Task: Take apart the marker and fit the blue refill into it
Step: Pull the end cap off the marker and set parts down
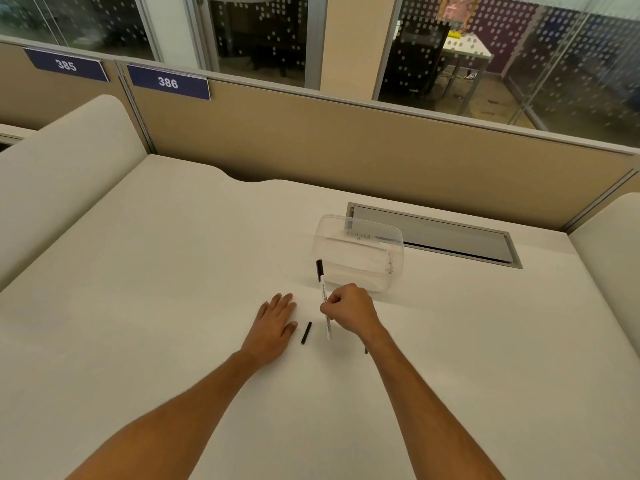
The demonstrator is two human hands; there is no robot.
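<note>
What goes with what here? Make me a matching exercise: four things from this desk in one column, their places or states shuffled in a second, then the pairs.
Things
1. marker
2. small black piece
3. clear container
4. left hand

Places or states
A. lies flat on the desk, fingers straight
B. pinched by the right hand
C. lies loose between the two hands
D. stands beyond the right hand, nothing visible inside

Pairs: 1-B, 2-C, 3-D, 4-A

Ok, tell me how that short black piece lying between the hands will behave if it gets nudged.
The short black piece looks like a slim round cylinder, so it will probably roll sideways on the smooth white desk. It seems tiny and likely very light, so even a brush from the flat left hand could send it off. It appears rigid, not floppy.
</note>
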